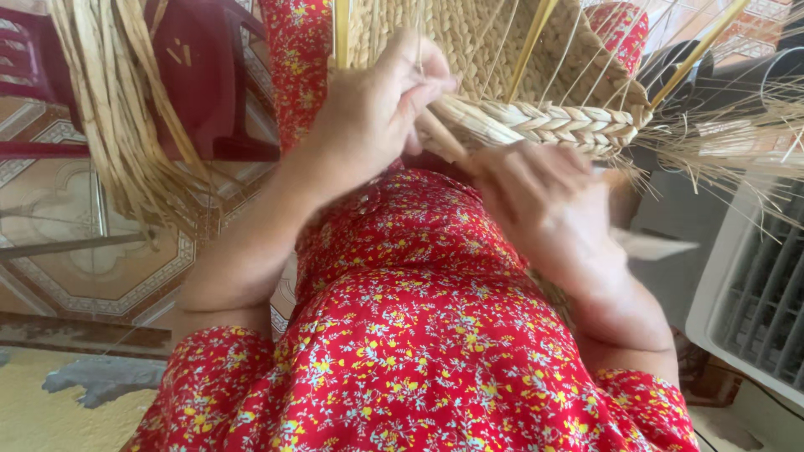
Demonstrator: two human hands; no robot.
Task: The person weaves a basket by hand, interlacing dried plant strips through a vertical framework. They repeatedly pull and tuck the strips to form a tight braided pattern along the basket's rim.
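A woven straw basket rests on my lap, its braided rim facing me and thin yellow stakes sticking up from it. My left hand pinches a straw strand at the rim, fingers closed on it. Just below the braid, my right hand is blurred, with its fingers curled under the rim; its grip is unclear. I wear a red flowered dress.
A bundle of long dry straw hangs at the left over a patterned tiled floor. A dark red plastic chair stands behind it. Loose straw ends fan out at right above a white slatted appliance.
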